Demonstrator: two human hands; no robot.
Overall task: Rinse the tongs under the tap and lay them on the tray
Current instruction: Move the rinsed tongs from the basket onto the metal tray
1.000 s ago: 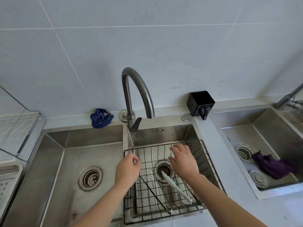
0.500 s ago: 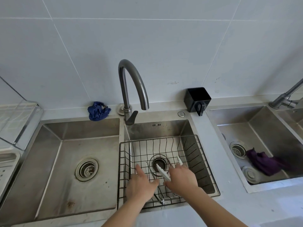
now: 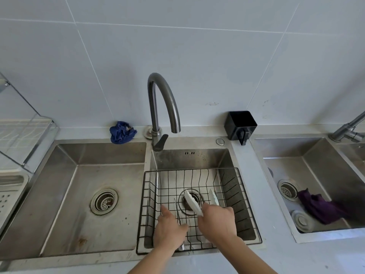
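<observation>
One white-tipped tongs [image 3: 192, 202], right hand [image 3: 217, 222] clamped, left hand [image 3: 170, 229] clasping one metal tongs [image 3: 178, 216]

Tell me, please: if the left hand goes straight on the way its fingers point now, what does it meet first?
The left hand points away and slightly left, low inside the wire basket. It would probably first meet the basket's wire floor, then its far wall. Depth is unclear, so this is a guess.
</observation>
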